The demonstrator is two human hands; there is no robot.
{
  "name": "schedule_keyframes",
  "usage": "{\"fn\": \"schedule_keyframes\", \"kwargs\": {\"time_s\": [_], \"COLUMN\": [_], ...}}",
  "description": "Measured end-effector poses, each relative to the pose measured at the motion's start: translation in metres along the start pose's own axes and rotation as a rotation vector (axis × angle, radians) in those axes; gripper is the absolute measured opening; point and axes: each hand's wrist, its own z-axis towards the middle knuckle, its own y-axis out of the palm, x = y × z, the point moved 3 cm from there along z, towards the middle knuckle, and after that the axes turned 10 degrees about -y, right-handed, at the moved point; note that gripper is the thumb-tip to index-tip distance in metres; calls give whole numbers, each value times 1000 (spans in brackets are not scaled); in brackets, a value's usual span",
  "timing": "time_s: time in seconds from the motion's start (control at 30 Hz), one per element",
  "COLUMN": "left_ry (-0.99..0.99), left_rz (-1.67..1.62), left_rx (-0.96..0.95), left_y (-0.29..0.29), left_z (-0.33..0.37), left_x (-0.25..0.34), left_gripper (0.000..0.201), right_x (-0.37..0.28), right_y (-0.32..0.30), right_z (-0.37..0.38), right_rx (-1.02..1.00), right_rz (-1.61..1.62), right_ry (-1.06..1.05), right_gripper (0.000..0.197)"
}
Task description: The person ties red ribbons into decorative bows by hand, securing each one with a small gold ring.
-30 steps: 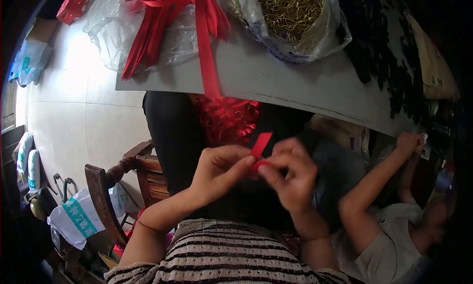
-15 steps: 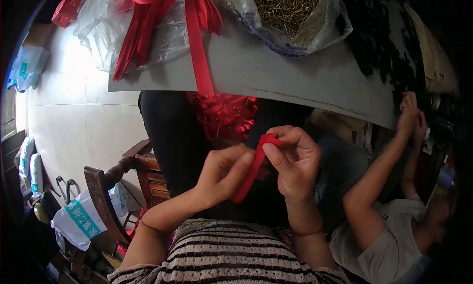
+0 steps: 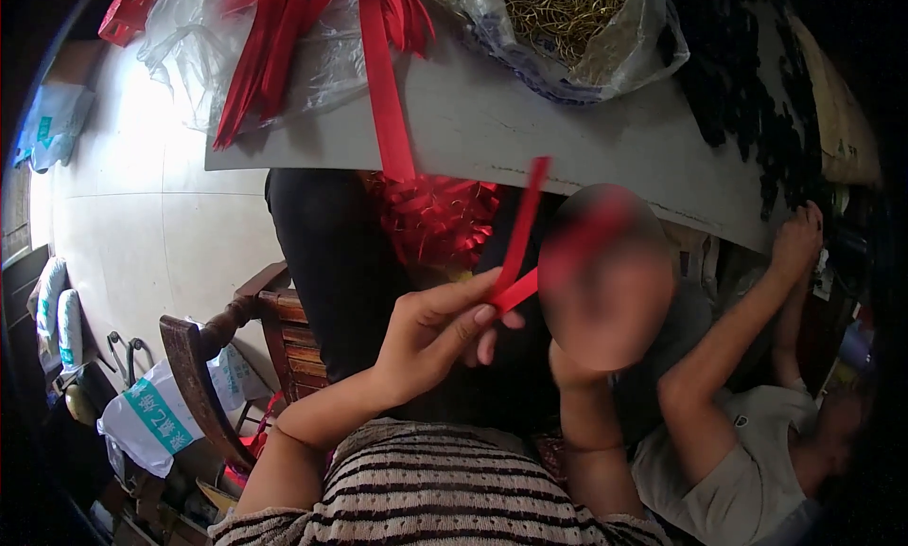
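A red ribbon strip (image 3: pixel 523 229) is pinched between the thumb and fingers of my left hand (image 3: pixel 426 343), above my lap. One end of it rises toward the table edge, and another length runs right toward my right hand (image 3: pixel 605 305). A blurred oval covers my right hand, so its fingers cannot be made out; a red smear shows over it. Below the table edge, a pile of red ribbon pieces with gold ties (image 3: pixel 440 220) sits between my knees.
The grey table (image 3: pixel 463 125) bears a bundle of red ribbons (image 3: pixel 265 73), a plastic bag of gold ties (image 3: pixel 563 16) and black strips (image 3: pixel 733 73). A wooden chair (image 3: pixel 203 385) stands left. On the right, a co-worker's hands (image 3: pixel 799 248) are at the table edge.
The ribbon hung down between my hands; now one end points up and a length runs sideways. My right hand has moved right and up; my left has shifted slightly right.
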Motion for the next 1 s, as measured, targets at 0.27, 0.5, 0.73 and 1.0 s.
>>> {"fn": "schedule_keyframes", "kwargs": {"time_s": [0.27,0.5,0.73,1.0], "left_ry": [139,354,99,162], "left_rz": [38,363,-21,433], "left_rx": [77,295,-79,-21], "left_y": [1,-10,-9,-19], "left_z": [1,3,7,9], "left_x": [6,17,19,25], "left_gripper": [44,38,47,16], "right_x": [-17,-11,-26,-10], "right_y": [13,7,-8,6], "right_z": [3,12,10,3], "right_rx": [-305,-378,-349,-448], "right_rz": [422,593,-43,653], "right_ry": [319,250,-274,188], "right_gripper": [26,16,20,22]}}
